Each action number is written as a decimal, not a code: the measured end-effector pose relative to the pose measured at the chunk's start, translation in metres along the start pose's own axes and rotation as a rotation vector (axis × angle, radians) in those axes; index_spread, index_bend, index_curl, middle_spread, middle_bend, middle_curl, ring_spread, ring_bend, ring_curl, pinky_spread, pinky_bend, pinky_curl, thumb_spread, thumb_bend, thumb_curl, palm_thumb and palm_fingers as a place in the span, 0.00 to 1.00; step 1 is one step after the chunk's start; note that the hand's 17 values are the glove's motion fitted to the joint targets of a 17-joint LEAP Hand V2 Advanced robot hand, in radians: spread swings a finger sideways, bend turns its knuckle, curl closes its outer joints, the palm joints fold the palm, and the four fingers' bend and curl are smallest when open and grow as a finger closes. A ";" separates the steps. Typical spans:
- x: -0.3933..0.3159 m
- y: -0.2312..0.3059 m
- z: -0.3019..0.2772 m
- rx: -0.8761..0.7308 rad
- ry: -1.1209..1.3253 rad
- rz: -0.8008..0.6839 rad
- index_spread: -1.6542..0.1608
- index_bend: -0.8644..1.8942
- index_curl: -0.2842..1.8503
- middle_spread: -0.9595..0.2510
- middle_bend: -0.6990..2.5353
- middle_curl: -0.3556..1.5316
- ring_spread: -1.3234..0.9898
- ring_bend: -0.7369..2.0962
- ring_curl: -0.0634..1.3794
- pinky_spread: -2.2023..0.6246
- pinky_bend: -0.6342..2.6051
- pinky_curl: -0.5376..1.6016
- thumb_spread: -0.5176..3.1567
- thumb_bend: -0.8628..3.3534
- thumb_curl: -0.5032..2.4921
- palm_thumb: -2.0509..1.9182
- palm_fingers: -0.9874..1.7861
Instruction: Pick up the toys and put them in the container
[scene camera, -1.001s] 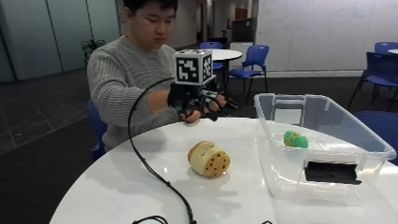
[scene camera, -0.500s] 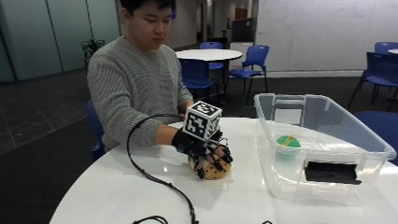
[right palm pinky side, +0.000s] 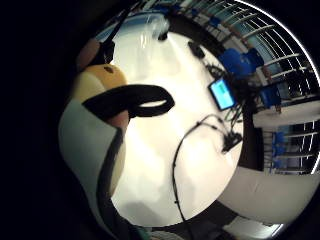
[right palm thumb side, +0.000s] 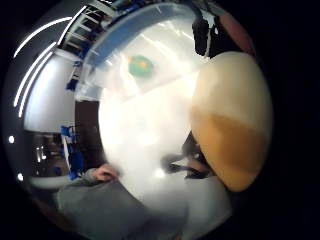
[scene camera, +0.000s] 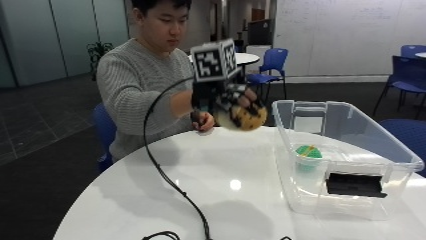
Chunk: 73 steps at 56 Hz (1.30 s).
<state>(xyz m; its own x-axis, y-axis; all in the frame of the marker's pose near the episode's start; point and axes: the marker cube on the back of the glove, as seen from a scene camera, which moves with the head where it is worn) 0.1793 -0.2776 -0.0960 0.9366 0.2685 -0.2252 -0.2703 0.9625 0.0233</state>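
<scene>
One gloved right hand (scene camera: 226, 102) raised — gripping cookie toy (scene camera: 241, 116).

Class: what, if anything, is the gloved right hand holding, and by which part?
The right hand grips the tan round toy around its upper side, lifted above the table.

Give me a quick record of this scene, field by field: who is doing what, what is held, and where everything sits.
Person: seated at a round white table
Gloved right hand: raised above the table, gripping a tan and orange cookie-like toy
Bare hand: resting on the table near the person
Container: clear plastic bin on the table, beside the raised hand
Inside the container: a green toy
Task status: held toy not yet in the container
</scene>
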 end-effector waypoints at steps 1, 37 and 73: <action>-0.001 -0.004 -0.011 0.010 -0.010 -0.008 0.69 0.38 0.35 0.59 0.30 0.39 0.43 0.53 0.30 0.69 0.56 0.42 0.53 0.25 0.33 0.65 0.52; -0.078 -0.213 -0.013 -0.063 -0.064 0.077 0.68 0.37 0.37 0.57 0.28 0.41 0.42 0.51 0.30 0.70 0.57 0.42 0.53 0.22 0.35 0.62 0.47; -0.083 -0.227 0.048 -0.208 0.029 -0.003 0.72 0.35 0.29 0.66 0.26 0.36 0.52 0.40 0.25 0.78 0.60 0.42 0.49 0.20 0.29 0.53 0.28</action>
<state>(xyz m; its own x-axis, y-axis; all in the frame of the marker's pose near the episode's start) 0.1740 -0.5163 -0.0363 0.9315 0.2611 -0.2534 -0.3103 0.9337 -0.1786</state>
